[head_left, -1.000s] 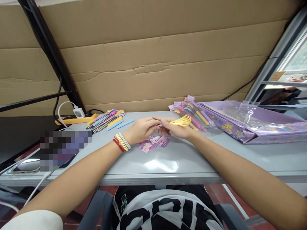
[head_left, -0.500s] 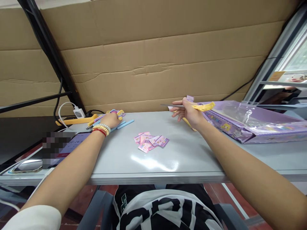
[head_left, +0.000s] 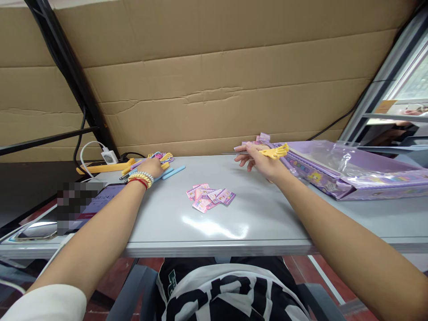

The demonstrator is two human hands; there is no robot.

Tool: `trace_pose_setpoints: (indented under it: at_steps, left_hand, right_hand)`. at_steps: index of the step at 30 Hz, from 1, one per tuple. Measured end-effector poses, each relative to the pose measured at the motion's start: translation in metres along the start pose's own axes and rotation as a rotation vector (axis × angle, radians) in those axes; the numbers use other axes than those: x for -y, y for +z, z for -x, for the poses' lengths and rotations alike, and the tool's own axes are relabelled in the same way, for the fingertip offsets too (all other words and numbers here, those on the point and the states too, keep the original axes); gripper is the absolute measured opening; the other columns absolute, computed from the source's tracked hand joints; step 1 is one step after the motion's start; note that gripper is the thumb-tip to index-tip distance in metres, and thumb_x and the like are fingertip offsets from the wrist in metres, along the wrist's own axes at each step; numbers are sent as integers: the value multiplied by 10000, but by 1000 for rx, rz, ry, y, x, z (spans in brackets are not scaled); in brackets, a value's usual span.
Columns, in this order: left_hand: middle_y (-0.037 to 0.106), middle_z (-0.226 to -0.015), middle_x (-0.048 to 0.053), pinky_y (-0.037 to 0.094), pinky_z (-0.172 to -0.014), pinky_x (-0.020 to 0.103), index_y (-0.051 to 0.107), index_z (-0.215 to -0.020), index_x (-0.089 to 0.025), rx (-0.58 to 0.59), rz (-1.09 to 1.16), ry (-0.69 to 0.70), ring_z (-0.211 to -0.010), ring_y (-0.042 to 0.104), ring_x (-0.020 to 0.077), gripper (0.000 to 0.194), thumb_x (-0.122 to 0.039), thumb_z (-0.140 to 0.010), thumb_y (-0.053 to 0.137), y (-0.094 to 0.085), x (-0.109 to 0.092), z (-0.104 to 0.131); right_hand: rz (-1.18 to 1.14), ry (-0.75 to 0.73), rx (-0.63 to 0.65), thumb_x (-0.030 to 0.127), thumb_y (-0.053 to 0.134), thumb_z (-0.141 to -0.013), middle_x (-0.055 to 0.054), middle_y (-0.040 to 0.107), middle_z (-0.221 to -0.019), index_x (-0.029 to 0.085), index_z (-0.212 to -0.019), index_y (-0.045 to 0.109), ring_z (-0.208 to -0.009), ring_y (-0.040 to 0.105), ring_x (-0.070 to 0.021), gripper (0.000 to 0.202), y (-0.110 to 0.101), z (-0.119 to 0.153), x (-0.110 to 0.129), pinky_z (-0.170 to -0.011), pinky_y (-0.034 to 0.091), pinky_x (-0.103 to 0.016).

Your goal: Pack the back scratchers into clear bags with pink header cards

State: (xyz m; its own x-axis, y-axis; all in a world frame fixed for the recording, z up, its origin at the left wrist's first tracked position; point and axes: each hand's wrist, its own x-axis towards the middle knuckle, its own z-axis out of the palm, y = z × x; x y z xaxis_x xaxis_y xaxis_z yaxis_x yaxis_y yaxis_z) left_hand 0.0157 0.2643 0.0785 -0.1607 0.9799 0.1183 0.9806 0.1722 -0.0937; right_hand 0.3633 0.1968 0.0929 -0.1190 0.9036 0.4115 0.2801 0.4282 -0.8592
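Note:
My left hand (head_left: 152, 167) rests on a bunch of pens and coloured cords at the back left of the table; its fingers are mostly hidden behind the hand. A light blue pen (head_left: 174, 173) lies beside it. My right hand (head_left: 256, 159) is near the back edge, closed on a thin pointed tool with a yellow handle (head_left: 276, 152); some of its fingers are spread. Small pink and purple cards (head_left: 210, 197) lie in an overlapping pile between my hands. More small cards (head_left: 264, 137) show behind my right hand.
On the right is an open purple box (head_left: 361, 192) with clear plastic in it. A phone (head_left: 96, 205), a white charger (head_left: 109, 156) with a cable and a yellow-orange bar (head_left: 107, 168) are on the left. A cardboard wall (head_left: 214, 102) stands behind the grey table (head_left: 254, 214).
My right hand has shifted slightly left with the yellow-handled tool, and the tool sits lower. More of the cards behind it show. My left hand has moved very little.

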Motion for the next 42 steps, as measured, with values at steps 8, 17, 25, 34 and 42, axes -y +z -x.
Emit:
trace_pose_setpoints:
  at_steps: [8, 17, 25, 34, 42]
  left_hand:
    - [689, -1026, 197, 478, -793, 366, 664, -1032, -136, 36, -29, 55, -972, 635, 327, 397, -395, -776, 507, 2, 2, -5]
    - [613, -1126, 202, 421, -903, 410, 599, -1080, -117, -152, 29, 213, -1108, 549, 339, 358, -352, -857, 447, -21, -17, 20]
    - [621, -890, 79, 409, -670, 297, 474, -1077, -171, -204, 381, 566, -764, 569, 203, 233, -185, -867, 374, -17, -42, 40]
    - [425, -509, 14, 240, -514, 310, 360, -517, -213, -163, 426, 498, -500, 396, 156, 517, -617, -841, 372, -22, -60, 59]
    - [270, -449, -1, 177, -496, 331, 228, -445, -216, -140, 452, 383, -435, 258, 124, 532, -545, -802, 448, -27, -61, 62]
  right_hand:
    - [40, -20, 18, 684, 478, -814, -141, 702, -856, 115, -996, 645, -678, 626, -169, 620, 1, 1, 1, -447, 469, -230]
    - [-7, -6, 22, 673, 515, -800, -129, 707, -823, 121, -984, 653, -661, 619, -164, 597, 2, 1, 2, -441, 458, -226]
    - [-307, 35, 94, 676, 558, -765, -104, 688, -693, 133, -880, 668, -587, 624, -164, 566, -1, -1, -1, -432, 442, -235]
    - [-316, 59, 176, 672, 615, -716, -103, 682, -655, 135, -823, 687, -564, 619, -172, 553, 2, 3, 5, -429, 433, -247]
    - [-360, 43, 241, 651, 599, -748, -109, 690, -676, 127, -845, 693, -567, 619, -175, 541, 2, 4, 6, -437, 443, -255]
